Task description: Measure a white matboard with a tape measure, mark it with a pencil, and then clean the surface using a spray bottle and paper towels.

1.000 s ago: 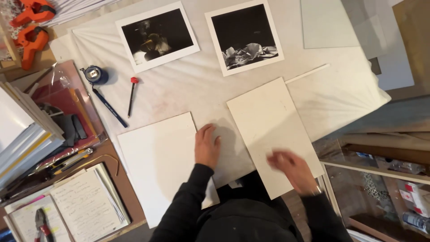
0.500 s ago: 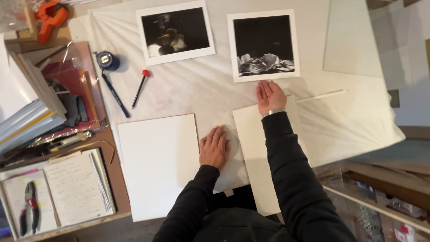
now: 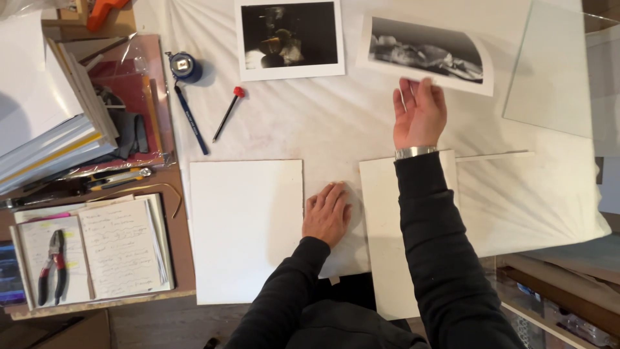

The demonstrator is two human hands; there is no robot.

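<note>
Overhead view of a worktop [image 3: 387,123] covered with a white sheet. I see the right hand [image 3: 420,113] reaching toward the far edge, fingers loosely together, pinching the near edge of a black-and-white print [image 3: 429,55]; the print's near edge is lifted and the sheet bows, its far part toward the far right corner of the covered area. The left hand [image 3: 328,213] lies flat and spread on the white sheet, in the gap between two white boards: the left board [image 3: 245,229] at the near edge and the right board [image 3: 387,245], which runs under the right forearm and overhangs the near edge. A second print [image 3: 290,39] lies flat at the far edge, left of the held one. A glass pane [image 3: 549,77] rests near the right edge. A pen [image 3: 192,121] and a red-tipped tool [image 3: 227,114] lie to the left, near a small blue round object [image 3: 184,66].

Risk, as I judge it: a print held by one edge alone may crease or take fingerprints; the overhanging right board could tip if the forearm bears on it.
</note>
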